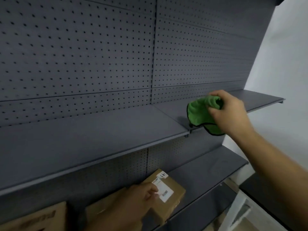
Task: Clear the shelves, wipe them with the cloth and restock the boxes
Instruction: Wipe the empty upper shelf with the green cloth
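My right hand (228, 112) grips a bunched green cloth (200, 114) with a dark hem on the right part of the upper grey shelf (103, 135); part of the cloth hangs over the shelf's front edge. That shelf holds no boxes. On the lower shelf (205, 177), my left hand (133, 202) rests on top of a brown cardboard box (173, 184) with a white label, fingers lying over the label's edge. Another brown box (33, 219) stands at the lower left, and a third (100, 209) sits partly hidden behind my left hand.
A grey perforated back panel (83, 55) rises behind the shelves, split by a vertical upright (152, 80). A white wall (283, 64) lies to the right of the shelving. Pale floor (250, 219) shows at the lower right.
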`<action>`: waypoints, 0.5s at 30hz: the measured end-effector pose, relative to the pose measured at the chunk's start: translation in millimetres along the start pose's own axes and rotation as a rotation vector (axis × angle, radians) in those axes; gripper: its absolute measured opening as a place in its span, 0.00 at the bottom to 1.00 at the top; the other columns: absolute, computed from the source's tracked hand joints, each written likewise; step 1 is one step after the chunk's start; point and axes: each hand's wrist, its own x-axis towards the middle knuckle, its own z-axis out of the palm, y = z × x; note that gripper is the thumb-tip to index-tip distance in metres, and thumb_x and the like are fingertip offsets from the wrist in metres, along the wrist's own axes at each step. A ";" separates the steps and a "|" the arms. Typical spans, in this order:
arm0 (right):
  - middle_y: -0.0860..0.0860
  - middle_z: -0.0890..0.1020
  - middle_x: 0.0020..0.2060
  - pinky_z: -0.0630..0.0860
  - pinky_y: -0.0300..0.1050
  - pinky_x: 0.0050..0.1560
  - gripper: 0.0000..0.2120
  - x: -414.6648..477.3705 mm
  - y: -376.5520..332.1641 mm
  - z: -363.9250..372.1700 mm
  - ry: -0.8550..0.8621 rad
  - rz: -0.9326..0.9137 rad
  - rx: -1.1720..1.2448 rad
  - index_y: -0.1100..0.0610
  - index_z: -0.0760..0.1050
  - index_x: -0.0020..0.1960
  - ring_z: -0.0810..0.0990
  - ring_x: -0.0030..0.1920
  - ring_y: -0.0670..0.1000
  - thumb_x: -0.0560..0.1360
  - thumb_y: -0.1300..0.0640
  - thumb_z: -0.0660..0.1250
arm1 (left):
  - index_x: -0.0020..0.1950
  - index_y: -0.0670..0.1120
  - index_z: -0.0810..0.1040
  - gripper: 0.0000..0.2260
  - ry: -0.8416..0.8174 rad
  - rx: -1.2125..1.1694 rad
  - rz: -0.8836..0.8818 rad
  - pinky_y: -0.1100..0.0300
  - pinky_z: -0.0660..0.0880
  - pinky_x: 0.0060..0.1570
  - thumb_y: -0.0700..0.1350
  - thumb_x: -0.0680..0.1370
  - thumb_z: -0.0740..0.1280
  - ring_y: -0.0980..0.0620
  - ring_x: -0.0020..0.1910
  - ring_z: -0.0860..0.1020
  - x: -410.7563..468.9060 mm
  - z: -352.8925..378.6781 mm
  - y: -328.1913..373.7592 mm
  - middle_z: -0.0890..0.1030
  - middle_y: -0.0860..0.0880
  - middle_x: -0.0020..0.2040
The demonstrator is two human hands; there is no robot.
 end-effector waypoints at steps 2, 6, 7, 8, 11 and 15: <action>0.52 0.83 0.52 0.80 0.54 0.51 0.18 26.5 0.5 22.2 -0.023 -0.098 0.003 0.50 0.79 0.60 0.80 0.52 0.58 0.73 0.64 0.68 | 0.53 0.68 0.74 0.02 0.027 -0.010 -0.043 0.73 0.72 0.51 0.60 0.81 0.63 0.71 0.52 0.76 1.0 7.0 2.6 0.80 0.66 0.56; 0.52 0.81 0.57 0.78 0.55 0.48 0.19 50.4 -3.6 71.4 -0.134 -0.328 -0.100 0.51 0.78 0.61 0.79 0.56 0.60 0.73 0.65 0.69 | 0.45 0.69 0.73 0.07 0.103 -0.069 -0.134 0.73 0.71 0.57 0.56 0.82 0.64 0.71 0.49 0.75 -0.8 19.5 3.9 0.79 0.69 0.53; 0.52 0.80 0.58 0.78 0.55 0.48 0.20 49.4 -3.9 83.4 -0.192 -0.366 -0.123 0.50 0.77 0.62 0.79 0.56 0.60 0.73 0.64 0.69 | 0.45 0.69 0.72 0.08 0.103 -0.089 -0.165 0.69 0.71 0.62 0.55 0.82 0.65 0.70 0.52 0.75 -2.0 23.7 3.5 0.79 0.67 0.57; 0.51 0.80 0.59 0.77 0.54 0.49 0.20 45.0 -3.6 94.4 -0.258 -0.400 -0.140 0.50 0.77 0.63 0.78 0.57 0.60 0.73 0.64 0.69 | 0.45 0.70 0.73 0.08 0.123 -0.081 -0.194 0.66 0.70 0.65 0.57 0.81 0.65 0.68 0.54 0.76 -4.2 28.1 3.3 0.79 0.65 0.58; 0.48 0.79 0.63 0.76 0.52 0.53 0.20 24.6 0.9 117.4 -0.474 -0.501 -0.176 0.47 0.75 0.66 0.78 0.60 0.57 0.76 0.57 0.70 | 0.51 0.70 0.75 0.03 0.255 -0.037 -0.245 0.66 0.72 0.62 0.60 0.79 0.64 0.65 0.55 0.78 -15.4 39.8 3.3 0.81 0.64 0.55; 0.43 0.73 0.70 0.74 0.49 0.60 0.26 8.0 9.3 117.8 -0.649 -0.568 -0.218 0.45 0.70 0.74 0.73 0.68 0.49 0.80 0.35 0.59 | 0.49 0.68 0.78 0.12 0.292 -0.111 -0.312 0.72 0.71 0.59 0.65 0.69 0.61 0.66 0.51 0.78 -18.7 48.4 1.8 0.81 0.67 0.50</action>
